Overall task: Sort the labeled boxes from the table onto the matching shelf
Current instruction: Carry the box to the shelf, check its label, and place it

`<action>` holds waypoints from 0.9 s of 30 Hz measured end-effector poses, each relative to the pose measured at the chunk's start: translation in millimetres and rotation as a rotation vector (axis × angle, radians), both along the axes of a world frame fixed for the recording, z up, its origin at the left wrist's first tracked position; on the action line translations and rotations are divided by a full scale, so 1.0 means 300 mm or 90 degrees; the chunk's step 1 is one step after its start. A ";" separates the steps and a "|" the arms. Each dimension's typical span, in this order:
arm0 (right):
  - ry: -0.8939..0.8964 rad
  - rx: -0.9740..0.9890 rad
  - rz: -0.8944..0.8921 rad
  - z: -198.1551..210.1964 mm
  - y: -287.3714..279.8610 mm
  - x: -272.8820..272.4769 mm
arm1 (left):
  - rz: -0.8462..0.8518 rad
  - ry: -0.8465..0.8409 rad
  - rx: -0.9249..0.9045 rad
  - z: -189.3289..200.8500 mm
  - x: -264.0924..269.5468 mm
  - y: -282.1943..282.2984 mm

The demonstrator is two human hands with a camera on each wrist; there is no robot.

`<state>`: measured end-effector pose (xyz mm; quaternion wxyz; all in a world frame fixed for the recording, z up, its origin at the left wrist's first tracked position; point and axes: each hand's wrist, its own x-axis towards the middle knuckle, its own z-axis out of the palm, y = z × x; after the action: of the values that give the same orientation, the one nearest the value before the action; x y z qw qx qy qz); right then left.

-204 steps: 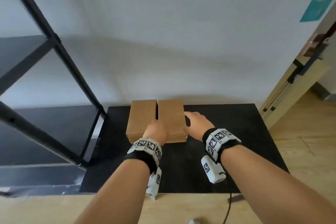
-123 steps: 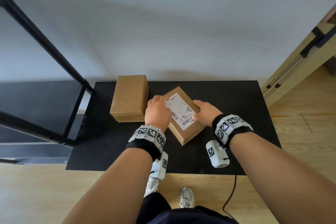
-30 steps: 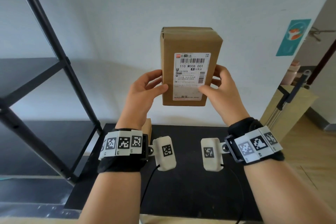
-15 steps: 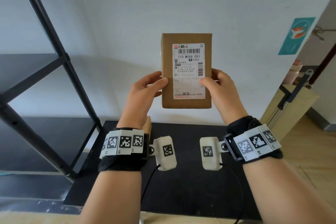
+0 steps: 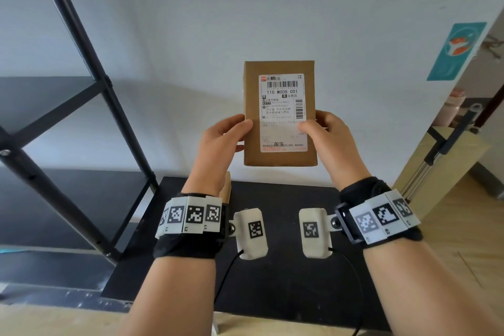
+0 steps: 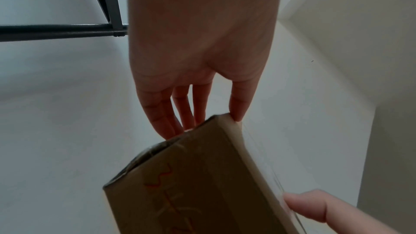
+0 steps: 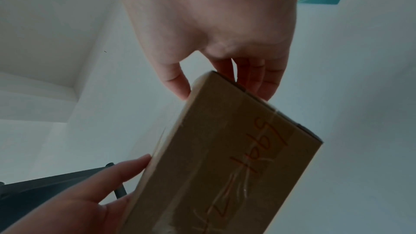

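A brown cardboard box (image 5: 279, 155) with a white shipping label (image 5: 283, 112) facing me is held upright above the black table (image 5: 283, 275). My left hand (image 5: 222, 139) grips its left edge with the thumb on the front. My right hand (image 5: 326, 133) grips the right edge, thumb on the label. In the left wrist view the left hand (image 6: 198, 118) pinches the box (image 6: 191, 193) between thumb and fingers. The right hand (image 7: 225, 86) does the same on the box (image 7: 225, 166), whose bottom face carries red handwriting. A second brown box (image 5: 225, 185) shows partly behind my left wrist.
A black metal shelf rack (image 5: 90, 95) stands to the left, with dark shelf boards at mid height and low down. A white wall lies behind the table. A wooden panel with a black bracket (image 5: 447, 150) leans at the right, beside a teal poster (image 5: 455, 52).
Both hands lifted the labeled box off the table and turned it upright with the label facing me. In the last second the box tilted a little and sank slightly.
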<state>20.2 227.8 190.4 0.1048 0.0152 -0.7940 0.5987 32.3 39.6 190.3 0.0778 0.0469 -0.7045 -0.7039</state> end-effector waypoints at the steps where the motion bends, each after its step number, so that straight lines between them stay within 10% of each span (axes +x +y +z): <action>1: -0.002 0.002 0.008 -0.007 -0.009 0.002 | 0.006 -0.004 -0.001 -0.008 0.004 -0.005; 27: -0.128 -0.016 0.277 -0.121 -0.824 0.446 | 0.234 -0.121 0.026 -0.146 0.672 -0.732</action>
<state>153.9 -19.4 153.9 -0.1064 0.1250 -0.7708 0.6156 233.9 -180.1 146.4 0.1375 0.2423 -0.6737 -0.6845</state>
